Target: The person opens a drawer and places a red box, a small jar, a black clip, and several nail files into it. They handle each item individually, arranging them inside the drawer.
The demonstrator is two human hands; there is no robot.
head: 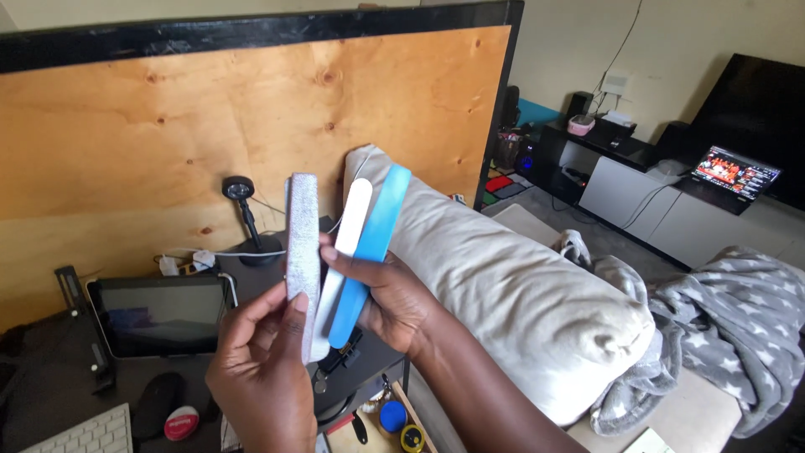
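Nearest the lens, my left hand [260, 382] rises from the bottom edge with fingers curled, thumb and forefinger pinching the lower part of a grey glittery nail file [303, 252] and keeping it upright. Just to the right of that grey file, my right hand [390, 302] closes round two more: a white nail file [345, 243] and a blue nail file [375, 243], their lower ends clamped between thumb and fingers. All three fan out from the hands like cards, I judge so that each face can be seen apart from the others; the grey file stands clear of the white one at the top, while the white and blue overlap low down. Behind the grey file a big plywood board [168, 143] leans upright, and a small round lamp on a stalk [243, 201] stands before it. Left of the file a dark tablet [159, 315] lies on the table [50, 394], with a white keyboard [84, 432] below it. Right of the file a cream pillow [520, 302] rests, then a grey starred blanket [721, 327]. No container shows its contents plainly.
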